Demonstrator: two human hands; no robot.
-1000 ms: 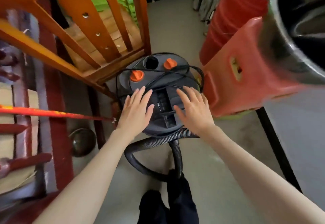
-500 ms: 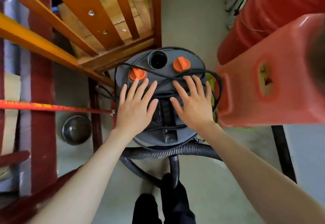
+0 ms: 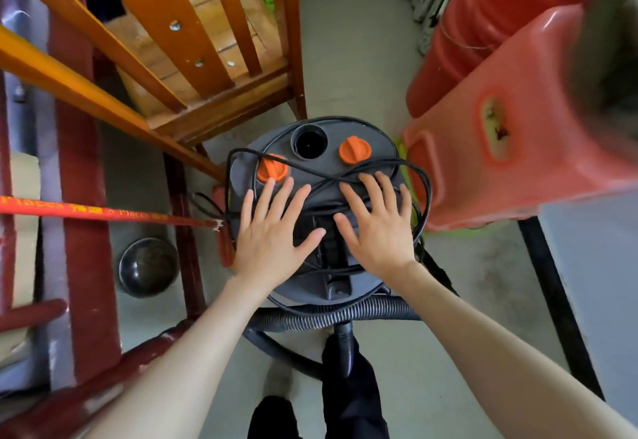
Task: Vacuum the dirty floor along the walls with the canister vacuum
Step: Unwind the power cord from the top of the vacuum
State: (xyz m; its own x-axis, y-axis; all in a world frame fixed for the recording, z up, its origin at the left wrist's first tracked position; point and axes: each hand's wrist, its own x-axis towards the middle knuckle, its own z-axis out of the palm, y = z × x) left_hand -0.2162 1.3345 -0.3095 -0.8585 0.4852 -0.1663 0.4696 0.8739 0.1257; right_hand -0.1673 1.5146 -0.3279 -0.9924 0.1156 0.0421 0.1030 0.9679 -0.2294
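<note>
The grey canister vacuum (image 3: 376, 143) stands on the floor below me, seen from above, with two orange knobs and an open round port on its lid. A black power cord (image 3: 419, 183) lies looped over the lid. My left hand (image 3: 269, 231) rests flat on the left of the lid, fingers straight and spread. My right hand (image 3: 376, 228) lies flat on the right side over the cord, fingers straight. A ribbed grey hose (image 3: 331, 316) curls along the near side of the canister.
An orange wooden chair (image 3: 214, 69) stands close at the upper left, red plastic stools (image 3: 500, 128) crowd the right. A red pole (image 3: 103, 212) reaches in from the left. A dark metal bowl (image 3: 148, 266) sits on the floor. Bare concrete floor (image 3: 345, 41) lies beyond.
The view has drawn closer over the vacuum. Both hands have slid a little farther up the lid and stay flat on it.
</note>
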